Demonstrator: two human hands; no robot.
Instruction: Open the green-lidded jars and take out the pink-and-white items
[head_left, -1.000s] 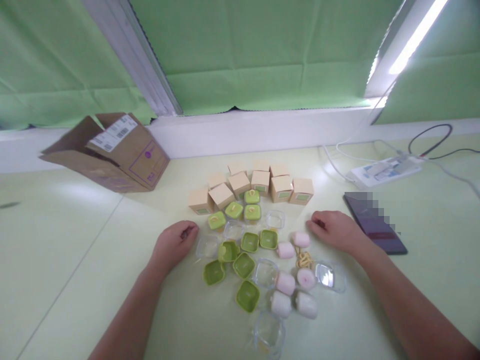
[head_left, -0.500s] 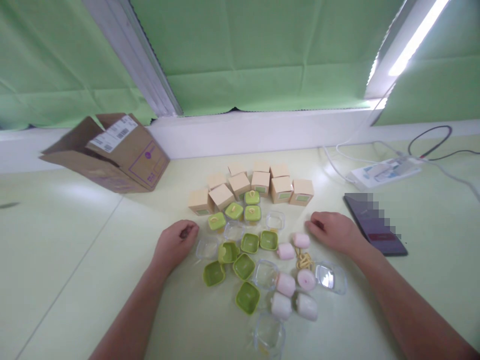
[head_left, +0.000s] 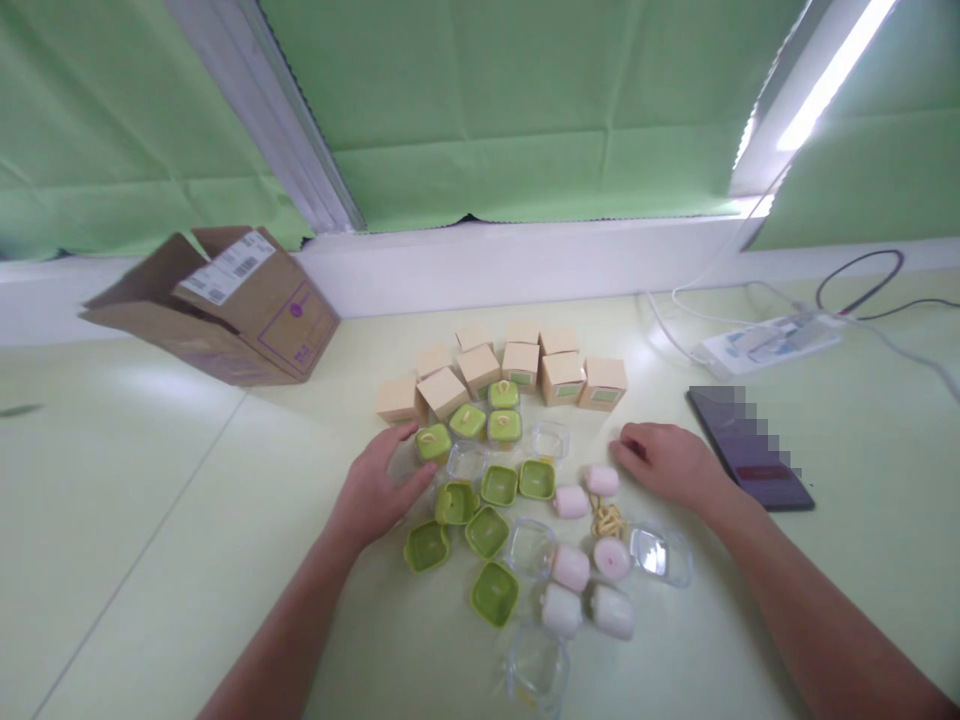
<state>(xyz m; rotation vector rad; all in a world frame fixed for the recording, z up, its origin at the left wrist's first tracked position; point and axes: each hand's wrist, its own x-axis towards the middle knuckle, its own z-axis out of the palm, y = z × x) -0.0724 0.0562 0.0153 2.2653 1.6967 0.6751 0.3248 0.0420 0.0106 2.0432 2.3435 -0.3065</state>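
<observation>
My left hand (head_left: 386,485) is open, thumb and fingers apart on either side of a small clear container with a green lid (head_left: 433,442); I cannot tell whether it touches it. Several more lidded ones, such as this green-lidded container (head_left: 504,427), stand close by. Nearer me are several hollow green lids (head_left: 487,532) and clear containers (head_left: 531,548). My right hand (head_left: 664,460) rests on the table with fingers curled in, and nothing shows in it. By it lie several pale pink and white cylinders (head_left: 572,567) and a bundle of yellow cord (head_left: 607,520).
Several small cardboard boxes (head_left: 564,380) stand in a cluster behind the containers. At the back left is a large open carton (head_left: 247,310). On the right lie a dark tablet (head_left: 750,450) and a white power strip (head_left: 772,343) with cables.
My left hand has moved right and opened from a curled pose, reaching around the leftmost green-lidded container. It now covers a clear container. My right hand has stayed in place.
</observation>
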